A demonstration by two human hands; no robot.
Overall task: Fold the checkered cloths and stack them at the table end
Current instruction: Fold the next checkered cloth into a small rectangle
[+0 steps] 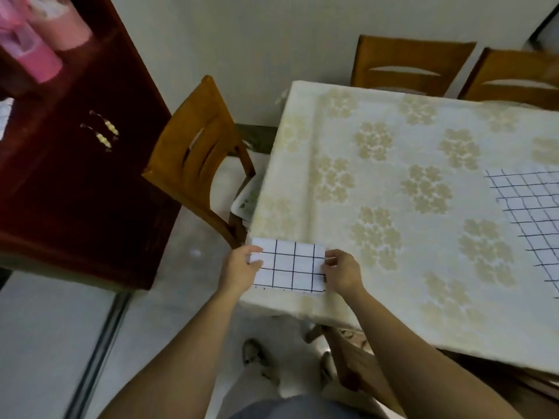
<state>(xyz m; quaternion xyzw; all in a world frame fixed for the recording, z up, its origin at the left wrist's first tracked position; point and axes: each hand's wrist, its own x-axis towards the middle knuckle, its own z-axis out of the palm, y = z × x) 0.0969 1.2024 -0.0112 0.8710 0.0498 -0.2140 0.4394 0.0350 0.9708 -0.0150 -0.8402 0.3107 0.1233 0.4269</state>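
Note:
A folded white cloth with a black grid (290,267) lies at the near left corner of the table (378,164), which wears a cream flowered tablecloth. My left hand (240,267) holds its left edge, thumb on top. My right hand (341,270) pinches its right edge. A second checkered cloth (529,213) lies spread flat at the right side of the table, partly cut off by the frame.
A wooden chair (196,158) stands at the table's left end, with a dark red cabinet (75,152) beyond it. Two more chairs (414,65) stand at the far side. Another chair (357,358) is tucked under the near edge.

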